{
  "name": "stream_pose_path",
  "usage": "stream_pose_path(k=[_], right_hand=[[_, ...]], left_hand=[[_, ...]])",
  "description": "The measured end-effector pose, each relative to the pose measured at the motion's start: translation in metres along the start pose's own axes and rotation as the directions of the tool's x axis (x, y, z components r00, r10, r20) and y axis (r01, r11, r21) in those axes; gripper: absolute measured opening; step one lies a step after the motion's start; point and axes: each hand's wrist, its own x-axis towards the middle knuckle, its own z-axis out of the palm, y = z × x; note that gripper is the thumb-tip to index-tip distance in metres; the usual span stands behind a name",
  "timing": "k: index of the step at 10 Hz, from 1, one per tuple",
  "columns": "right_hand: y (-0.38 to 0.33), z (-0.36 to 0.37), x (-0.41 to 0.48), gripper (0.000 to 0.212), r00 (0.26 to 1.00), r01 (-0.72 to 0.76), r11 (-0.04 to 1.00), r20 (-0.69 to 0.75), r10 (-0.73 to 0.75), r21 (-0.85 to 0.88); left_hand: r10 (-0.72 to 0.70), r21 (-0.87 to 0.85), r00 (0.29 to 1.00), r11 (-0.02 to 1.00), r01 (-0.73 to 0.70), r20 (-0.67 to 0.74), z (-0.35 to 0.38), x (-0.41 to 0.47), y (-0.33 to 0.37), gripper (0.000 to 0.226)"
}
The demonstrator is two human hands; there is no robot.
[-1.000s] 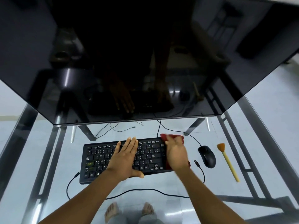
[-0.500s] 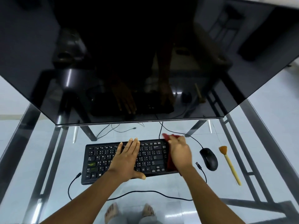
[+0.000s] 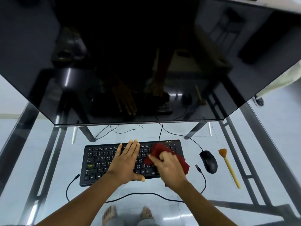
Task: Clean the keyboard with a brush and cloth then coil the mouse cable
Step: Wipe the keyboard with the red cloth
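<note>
- Two hands sat on the keyboard (image 3: 97,162): left hand (image 3: 125,162) flat, steadying mid-keys; right hand (image 3: 169,168) grip bunched round the red cloth (image 3: 158,150) at the right end.
- Keyboard's long axis ran left-right on the desk (image 3: 48,160); remaining keys probably lay left of the grip.

Cool, even light, dim reflections on the dark monitor (image 3: 146,46) — wide-angle bowing at the edges.
</note>
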Motion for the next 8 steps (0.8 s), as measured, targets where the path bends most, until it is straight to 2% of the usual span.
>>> stream_pose_path(k=[1, 2, 3, 4, 5, 6, 7, 8], right_hand=[[0.014, -0.007, 0.015, 0.034, 0.938, -0.301, 0.948, -0.145, 0.313, 0.101], [-0.005, 0.0, 0.018, 0.033, 0.937, -0.32, 0.94, -0.104, 0.332, 0.12], [-0.013, -0.011, 0.015, 0.021, 0.999, -0.033, 0.981, 0.02, 0.029, 0.193], [0.011, -0.024, 0.026, 0.016, 0.981, -0.16, 0.979, -0.091, 0.172, 0.127], [0.01, -0.01, 0.022, 0.02, 0.917, -0.314, 0.911, -0.164, 0.364, 0.266], [-0.003, 0.007, 0.014, 0.037, 0.997, -0.012, 0.991, -0.072, 0.022, 0.137], [0.025, -0.01, 0.023, 0.032, 0.963, -0.237, 0.948, -0.079, 0.259, 0.211], [0.031, -0.009, 0.029, 0.032, 0.824, -0.528, 0.813, -0.082, 0.56, 0.245]], left_hand=[[0.005, 0.01, 1.0, 1.0, -0.005, 0.003, -0.001, 0.0, 0.0, 0.131], [0.005, 0.013, 1.0, 1.0, -0.005, -0.006, 0.001, -0.001, -0.001, 0.131], [0.001, 0.017, 1.0, 1.0, -0.001, 0.005, 0.0, 0.0, 0.0, 0.132], [0.006, 0.019, 1.0, 1.0, -0.006, 0.017, -0.002, 0.0, 0.0, 0.132], [0.007, 0.013, 1.0, 1.0, -0.007, 0.015, 0.0, 0.0, -0.001, 0.132], [0.005, 0.01, 1.0, 1.0, -0.005, 0.014, 0.0, 0.0, -0.001, 0.133], [0.003, 0.019, 1.0, 1.0, -0.003, 0.02, 0.0, 0.001, 0.0, 0.132], [0.004, 0.029, 1.0, 1.0, -0.005, 0.027, 0.0, 0.0, -0.001, 0.132]])
